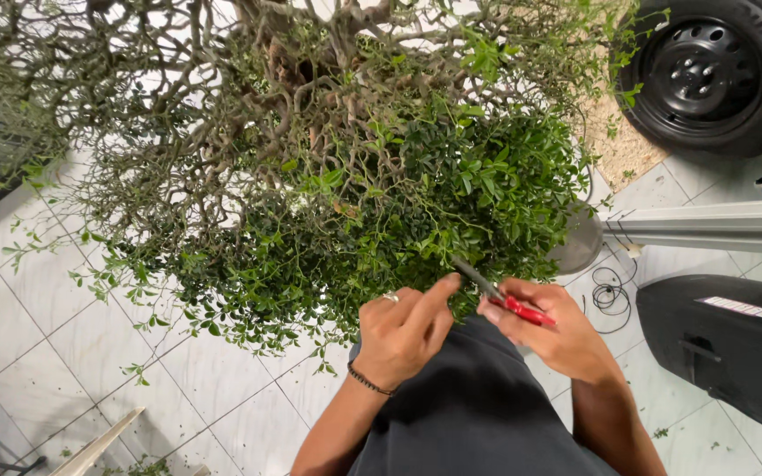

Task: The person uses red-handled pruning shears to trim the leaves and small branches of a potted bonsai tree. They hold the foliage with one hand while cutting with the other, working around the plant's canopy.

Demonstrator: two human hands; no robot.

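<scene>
**Red-handled shears at the edge of a small-leaved tree**

The right hand wraps its fingers around the red handles of the pruning shears. Their long axis runs diagonally, with dark blades pointing up and to the left into the foliage and handles trailing down to the right. The left hand sits just beside the blades, fingers loosely curled, thumb and forefinger extended toward the blade tips; whether it pinches a twig cannot be told.

The tree spreads twisted bare branches above a dense green clump. Its pot is hidden.

Below lies a white tiled floor. A car tyre stands at upper right, a black case at right, a coiled cable between them.
</scene>
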